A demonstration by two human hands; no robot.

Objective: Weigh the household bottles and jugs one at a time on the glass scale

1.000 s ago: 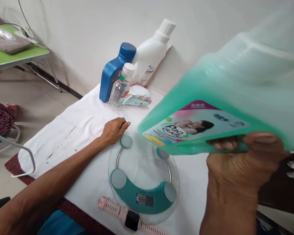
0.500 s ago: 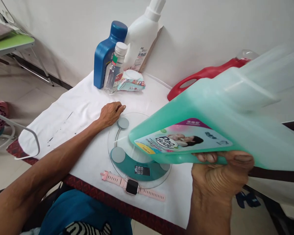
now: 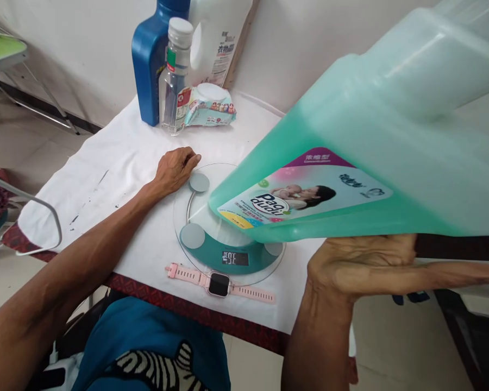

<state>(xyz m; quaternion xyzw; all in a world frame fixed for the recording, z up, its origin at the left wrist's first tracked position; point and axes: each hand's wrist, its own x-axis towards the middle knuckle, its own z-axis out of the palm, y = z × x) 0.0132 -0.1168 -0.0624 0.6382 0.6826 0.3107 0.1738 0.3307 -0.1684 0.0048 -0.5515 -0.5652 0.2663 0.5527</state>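
A large translucent laundry detergent jug (image 3: 269, 157) with green liquid and a printed label stands on the round glass scale (image 3: 212, 250). Its upper part looms close to the camera at the right. My right hand (image 3: 358, 266) is open beside the jug's near side, fingers out flat and thumb stretched to the right; the jug partly hides the fingers. On the cloth at the scale's far left edge rests my left hand (image 3: 175, 169), its fingers curled in with nothing visible in them. Lit digits show on the scale's display (image 3: 235, 258). A pink-strapped smartwatch (image 3: 219, 284) lies along the scale's near edge.
At the back stand a blue bottle (image 3: 149, 70), a clear bottle (image 3: 174, 87) with a white cap and a white jug (image 3: 215, 43). A wipes pack (image 3: 212, 106) sits beside them. White cloth (image 3: 101, 157) covers the table, against the wall.
My right hand has let go of the jug and its fingers have straightened. The scale's display has changed from zeros to other digits. The view has tilted down; my left hand stays beside the scale.
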